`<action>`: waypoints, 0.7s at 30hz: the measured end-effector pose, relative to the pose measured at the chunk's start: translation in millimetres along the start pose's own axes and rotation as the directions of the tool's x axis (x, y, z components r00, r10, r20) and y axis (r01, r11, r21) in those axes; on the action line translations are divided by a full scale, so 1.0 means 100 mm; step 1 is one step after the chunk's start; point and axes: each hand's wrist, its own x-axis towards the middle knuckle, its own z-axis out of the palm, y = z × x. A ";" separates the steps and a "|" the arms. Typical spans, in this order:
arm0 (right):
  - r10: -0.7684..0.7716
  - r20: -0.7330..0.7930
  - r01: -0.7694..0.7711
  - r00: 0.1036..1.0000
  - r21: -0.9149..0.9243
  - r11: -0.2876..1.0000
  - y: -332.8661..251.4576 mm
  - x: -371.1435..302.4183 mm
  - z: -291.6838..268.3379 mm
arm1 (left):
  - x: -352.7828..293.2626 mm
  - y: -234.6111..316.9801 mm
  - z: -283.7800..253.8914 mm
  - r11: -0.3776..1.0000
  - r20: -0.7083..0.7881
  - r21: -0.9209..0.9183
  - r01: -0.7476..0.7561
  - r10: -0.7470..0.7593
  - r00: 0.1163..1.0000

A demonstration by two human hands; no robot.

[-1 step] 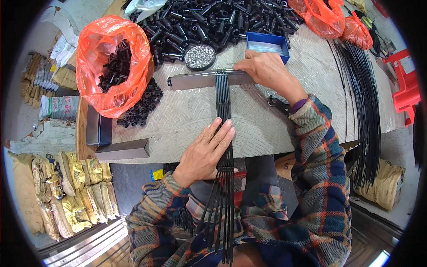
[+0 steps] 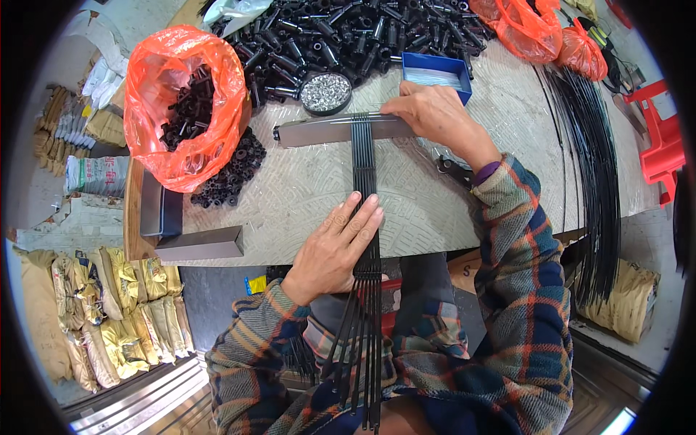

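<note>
A row of thin black rods (image 2: 365, 163) lies side by side across a long grey bar (image 2: 315, 133) on the table and runs over the near edge toward my lap, where the ends fan out. My left hand (image 2: 335, 246) rests on the rods near the table edge, fingers stretched out flat; its thumb is hidden. At the bar's right end, my right hand (image 2: 442, 119) pinches it from above, with the thumb at its far edge and some fingers out of sight. A round dish of small shiny metal pieces (image 2: 325, 93) sits just beyond the bar.
Black tubular parts (image 2: 312, 43) are heaped at the back. An orange plastic bag (image 2: 148, 138) of black parts stands left, beside small black rings (image 2: 232, 174). Grey block (image 2: 199, 243) front left; blue box (image 2: 462, 72) behind my right hand; more black rods (image 2: 598, 167) hang off the right.
</note>
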 end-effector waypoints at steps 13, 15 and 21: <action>0.007 -0.026 -0.007 1.000 -0.019 1.000 0.00 0.01 -0.02 | 0.01 0.01 0.00 1.000 -0.022 0.009 -0.008 0.008 1.000; -0.010 -0.013 0.010 1.000 -0.037 0.999 0.00 0.00 0.00 | 0.01 -0.01 0.03 1.000 -0.017 0.018 -0.012 0.013 1.000; -0.033 0.002 0.033 0.999 -0.050 0.998 -0.04 0.07 0.07 | 0.00 0.00 0.01 1.000 -0.022 -0.005 0.007 -0.007 1.000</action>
